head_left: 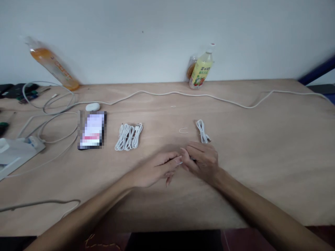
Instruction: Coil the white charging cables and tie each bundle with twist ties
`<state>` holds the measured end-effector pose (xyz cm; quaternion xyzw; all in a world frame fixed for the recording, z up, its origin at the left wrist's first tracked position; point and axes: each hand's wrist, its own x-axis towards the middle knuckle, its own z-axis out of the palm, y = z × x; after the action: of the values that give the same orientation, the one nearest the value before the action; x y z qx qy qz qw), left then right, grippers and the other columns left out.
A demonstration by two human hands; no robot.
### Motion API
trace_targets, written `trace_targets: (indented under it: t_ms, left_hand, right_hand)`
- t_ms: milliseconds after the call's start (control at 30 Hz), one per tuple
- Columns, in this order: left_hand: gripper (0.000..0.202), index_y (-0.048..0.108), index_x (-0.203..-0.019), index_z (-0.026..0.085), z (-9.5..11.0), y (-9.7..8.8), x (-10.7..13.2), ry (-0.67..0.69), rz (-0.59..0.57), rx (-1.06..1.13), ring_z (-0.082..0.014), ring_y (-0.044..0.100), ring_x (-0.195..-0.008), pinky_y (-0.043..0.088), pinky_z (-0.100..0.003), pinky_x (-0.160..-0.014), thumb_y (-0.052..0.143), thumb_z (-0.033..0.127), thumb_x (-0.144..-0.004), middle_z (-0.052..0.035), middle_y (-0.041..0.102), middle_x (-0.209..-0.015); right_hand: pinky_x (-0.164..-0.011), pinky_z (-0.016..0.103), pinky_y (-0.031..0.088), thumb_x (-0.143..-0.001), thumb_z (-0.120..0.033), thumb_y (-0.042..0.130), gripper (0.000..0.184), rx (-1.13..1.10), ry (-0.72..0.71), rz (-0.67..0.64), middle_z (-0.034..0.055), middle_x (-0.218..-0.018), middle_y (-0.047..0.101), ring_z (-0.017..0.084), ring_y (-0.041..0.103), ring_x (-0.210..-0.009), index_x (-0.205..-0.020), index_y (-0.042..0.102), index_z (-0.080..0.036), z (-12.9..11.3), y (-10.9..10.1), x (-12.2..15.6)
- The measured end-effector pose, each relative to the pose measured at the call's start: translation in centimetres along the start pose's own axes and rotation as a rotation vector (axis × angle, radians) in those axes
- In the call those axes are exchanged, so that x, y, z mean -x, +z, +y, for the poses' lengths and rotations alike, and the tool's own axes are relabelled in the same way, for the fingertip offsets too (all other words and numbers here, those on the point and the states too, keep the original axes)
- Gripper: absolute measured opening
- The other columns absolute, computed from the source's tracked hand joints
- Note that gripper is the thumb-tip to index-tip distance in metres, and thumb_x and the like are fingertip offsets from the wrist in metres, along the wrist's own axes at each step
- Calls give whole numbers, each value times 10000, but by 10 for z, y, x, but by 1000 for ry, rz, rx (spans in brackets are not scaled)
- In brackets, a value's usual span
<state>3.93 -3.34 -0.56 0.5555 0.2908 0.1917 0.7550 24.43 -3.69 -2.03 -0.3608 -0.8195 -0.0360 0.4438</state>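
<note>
My left hand [159,167] and my right hand [200,158] meet over the middle of the table, fingers closed. Between their fingertips shows a short stretch of a thin white cable [180,160]; the rest of it is hidden by the fingers. Just beyond my right hand lies a coiled white cable [201,130] with a plug at its near end. A bent white twist tie [183,130] is on the wood past my fingertips. Further left, several coiled white cables [128,137] lie side by side.
A phone [92,130] and a white earbud case [92,107] are at left, near loose cables and a white box [21,157]. One long cable [175,93] crosses the back. An orange drink bottle [54,66] and a yellow-labelled bottle [201,69] stand by the wall.
</note>
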Motion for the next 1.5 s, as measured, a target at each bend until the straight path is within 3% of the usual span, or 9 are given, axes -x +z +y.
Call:
trace_targets:
  t_ms: [167, 367, 600, 667, 767, 867, 1033, 1267, 1500]
  left_hand:
    - [444, 628, -982, 208, 4, -1, 0, 9, -20, -56, -132, 480, -661, 521, -291, -642, 595, 640, -1081, 39, 497, -801]
    - [465, 590, -975, 208, 2, 0, -3, 9, -20, 55, -114, 431, -670, 516, -278, -598, 656, 663, -1039, 38, 476, -881]
    - [439, 582, -1009, 211, 0, 0, 0, -19, -16, 98, -130, 400, -689, 522, -298, -661, 641, 644, -1056, 60, 410, -800]
    - [455, 573, -1009, 210, -2, 0, 0, -23, 6, 117, -126, 403, -684, 525, -302, -667, 643, 657, -1051, 62, 416, -797]
    - [498, 525, -974, 219, -5, 1, -2, -22, 67, 184, -104, 391, -630, 498, -284, -611, 682, 690, -1015, 74, 424, -777]
    - [526, 492, -953, 232, -7, 1, -5, 10, 148, 270, -83, 344, -556, 431, -245, -508, 734, 699, -972, 101, 383, -722]
    - [619, 433, -867, 245, -6, 1, -9, 64, 318, 352, -64, 293, -520, 353, -195, -437, 803, 740, -900, 118, 345, -672]
    - [638, 442, -881, 248, -7, -1, -11, 95, 363, 309, -67, 265, -508, 326, -190, -417, 760, 800, -899, 124, 319, -654]
    - [643, 428, -881, 250, -6, -1, -10, 87, 390, 304, -61, 250, -502, 297, -200, -416, 755, 804, -897, 121, 340, -677]
  right_hand:
    - [-497, 308, 265, -1094, -130, 539, 497, -10, 3, 39, -64, -545, 451, 106, 357, -491, -623, 432, -248, 2, 1, 0]
    - [-512, 299, 291, -1073, -101, 540, 469, -26, 37, -9, -54, -565, 467, 113, 391, -510, -632, 461, -242, 2, 1, -1]
    - [-518, 289, 334, -1062, -115, 546, 404, -19, 62, -37, -45, -580, 544, 118, 454, -511, -678, 550, -238, 0, 2, 2]
    - [-532, 282, 384, -1069, -135, 540, 328, 0, 99, -19, -32, -618, 620, 125, 526, -525, -771, 639, -228, -1, 1, 4]
    - [-567, 283, 445, -1100, -163, 493, 248, 78, 248, 50, -20, -725, 719, 135, 598, -544, -1058, 735, -200, 1, 1, 5]
    - [-626, 307, 480, -1090, -197, 572, 174, 274, 346, 97, 12, -814, 750, 175, 674, -662, -1096, 745, -211, 7, 5, 4]
    - [-725, 384, 514, -1029, -294, 743, 99, 427, 389, -87, 112, -958, 761, 320, 704, -1008, -949, 747, -234, 15, 18, -1]
    - [-599, 350, 394, -1038, -301, 764, 179, 527, 390, -175, 124, -931, 732, 309, 624, -956, -874, 736, -234, 33, 25, -7]
    - [-595, 352, 363, -1022, -138, 750, 149, 494, 328, -261, 125, -919, 722, 306, 623, -954, -903, 707, -215, 43, 25, -3]
